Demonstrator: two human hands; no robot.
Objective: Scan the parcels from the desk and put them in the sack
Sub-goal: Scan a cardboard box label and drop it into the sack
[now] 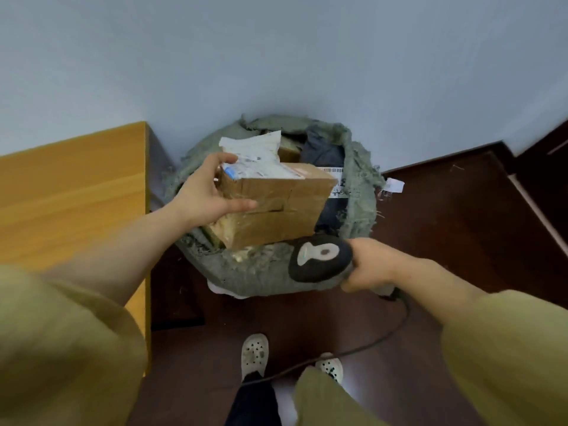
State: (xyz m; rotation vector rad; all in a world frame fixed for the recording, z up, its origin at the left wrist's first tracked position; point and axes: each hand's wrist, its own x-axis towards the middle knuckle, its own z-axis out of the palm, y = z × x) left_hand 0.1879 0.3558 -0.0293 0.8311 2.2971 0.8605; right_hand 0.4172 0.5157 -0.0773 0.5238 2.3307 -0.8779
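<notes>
At the left the wooden worktop (70, 186) ends just beside the sack, and your left hand (206, 192) holds the left end of the brown cardboard parcel (276, 207), with the fingers (226, 158) curled over its labelled top and the thumb stretched along its near side. The parcel is over the open mouth of the grey sack (255, 278), which stands on the dark floor against the wall, and a white bag (255, 146) and a dark bag (322, 149) fill the far part inside. At the right, your right hand (372, 265) has its fingers clamped around the black scanner (319, 261), just above the sack's near rim, and the cable (384, 339) hangs across toward your shoes.
</notes>
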